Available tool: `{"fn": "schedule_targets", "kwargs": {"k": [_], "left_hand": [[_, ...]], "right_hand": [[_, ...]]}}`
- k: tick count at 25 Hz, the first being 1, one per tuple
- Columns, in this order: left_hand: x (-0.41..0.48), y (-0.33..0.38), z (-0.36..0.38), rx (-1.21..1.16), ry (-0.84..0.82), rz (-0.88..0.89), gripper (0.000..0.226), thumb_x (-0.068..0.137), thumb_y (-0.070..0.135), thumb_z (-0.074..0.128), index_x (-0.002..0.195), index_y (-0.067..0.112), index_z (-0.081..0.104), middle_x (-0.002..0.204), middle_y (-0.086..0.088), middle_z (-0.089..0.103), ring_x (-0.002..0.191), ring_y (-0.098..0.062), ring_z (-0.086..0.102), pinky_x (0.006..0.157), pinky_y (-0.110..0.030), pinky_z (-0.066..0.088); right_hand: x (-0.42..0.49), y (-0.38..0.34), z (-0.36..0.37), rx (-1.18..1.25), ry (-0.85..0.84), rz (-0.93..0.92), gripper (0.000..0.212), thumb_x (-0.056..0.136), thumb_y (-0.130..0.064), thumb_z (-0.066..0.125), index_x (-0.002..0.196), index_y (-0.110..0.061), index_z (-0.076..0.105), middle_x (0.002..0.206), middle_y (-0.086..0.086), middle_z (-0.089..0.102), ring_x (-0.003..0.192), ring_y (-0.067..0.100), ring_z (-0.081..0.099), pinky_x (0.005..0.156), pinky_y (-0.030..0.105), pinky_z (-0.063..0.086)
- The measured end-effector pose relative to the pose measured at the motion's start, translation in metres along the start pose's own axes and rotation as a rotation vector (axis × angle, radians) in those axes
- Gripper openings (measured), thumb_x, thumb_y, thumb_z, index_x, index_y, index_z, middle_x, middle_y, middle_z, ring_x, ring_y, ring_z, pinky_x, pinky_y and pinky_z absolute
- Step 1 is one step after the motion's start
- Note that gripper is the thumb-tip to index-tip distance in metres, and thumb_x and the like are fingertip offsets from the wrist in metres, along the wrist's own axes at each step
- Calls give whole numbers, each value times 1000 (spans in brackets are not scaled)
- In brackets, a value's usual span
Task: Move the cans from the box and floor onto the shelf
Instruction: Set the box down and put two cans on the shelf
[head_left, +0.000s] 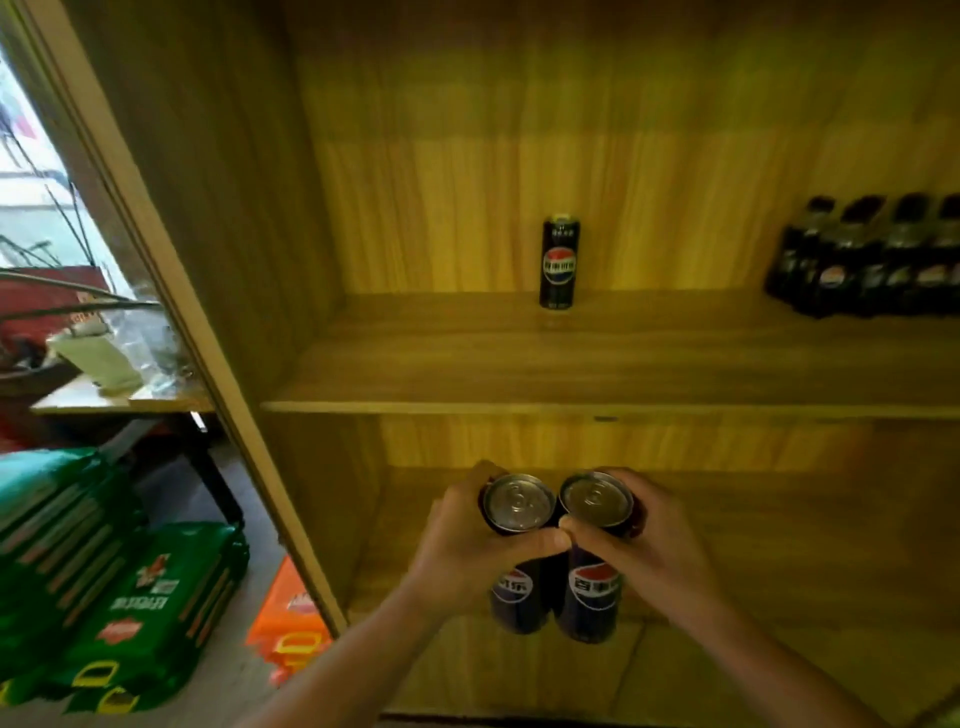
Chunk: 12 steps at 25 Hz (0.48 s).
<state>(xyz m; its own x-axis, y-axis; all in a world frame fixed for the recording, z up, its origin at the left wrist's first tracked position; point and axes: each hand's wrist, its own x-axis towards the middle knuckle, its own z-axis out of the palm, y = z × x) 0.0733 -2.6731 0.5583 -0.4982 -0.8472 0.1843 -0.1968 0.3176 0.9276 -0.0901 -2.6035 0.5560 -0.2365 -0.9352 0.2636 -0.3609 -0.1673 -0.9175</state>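
I hold two tall black cola cans upright, side by side and touching, in front of the lower part of the wooden shelf unit. My left hand (462, 545) is shut on the left can (514, 587); my right hand (644, 540) is shut on the right can (592, 597). Both silver tops face me. A third black can (559, 262) stands alone at the back of the upper shelf board (467, 364), well above and beyond my hands.
A shrink-wrapped pack of dark cola bottles (872, 260) stands on the same board at the far right. Left of the shelf's side panel (171, 291), green drink cases (104, 597) and an orange case (291, 613) lie on the floor, under a cluttered table (119, 395).
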Motion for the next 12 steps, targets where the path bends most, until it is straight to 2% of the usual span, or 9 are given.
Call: {"fn": "schedule_targets", "kwargs": {"k": [2,4,6,9,11,12], "left_hand": [[18,42,-19,-16,-30,35,47,49,44,85,84,21,63,79,8,72,79,-6,68,69,-24,53],[35,77,-31,-13,-59,73,34,57,32,85,82,21,65,78,8,71,78,-5,68,69,-21,53],[55,104,-35,-5,-34,73,32,60,29,84,83,23,63,80,8,70,78,-3,68,67,-19,54],[88,129,-29,-53,-19,55,26,65,18,81,74,28,59,72,13,67,63,8,64,55,-9,50],[113,138,-21,-60,4,26,25,66,18,80,72,28,58,73,12,66,64,5,65,60,-12,52],[125,140,-16,-65,17,15,24,67,18,80,74,26,59,77,7,67,72,-3,66,67,-17,52]], "right_hand": [[21,-43,-15,-21,26,-45,44,53,-49,70,88,-24,63,86,-11,68,83,-4,63,67,12,50],[40,-72,-27,-32,57,-64,38,59,-42,74,90,-22,65,88,-12,69,82,-3,64,66,13,50],[60,-90,-39,-37,110,-70,33,66,-31,76,94,-19,65,89,-10,69,82,0,64,67,12,49],[89,-101,-56,-28,179,-81,28,69,-28,75,94,-16,66,87,-10,69,79,-1,64,63,7,48],[108,-101,-71,5,196,-59,25,71,-28,74,92,-18,65,84,-12,68,72,-6,64,58,6,47],[117,-98,-78,24,198,-42,24,71,-28,74,91,-18,65,83,-12,68,70,-7,64,57,7,46]]}}
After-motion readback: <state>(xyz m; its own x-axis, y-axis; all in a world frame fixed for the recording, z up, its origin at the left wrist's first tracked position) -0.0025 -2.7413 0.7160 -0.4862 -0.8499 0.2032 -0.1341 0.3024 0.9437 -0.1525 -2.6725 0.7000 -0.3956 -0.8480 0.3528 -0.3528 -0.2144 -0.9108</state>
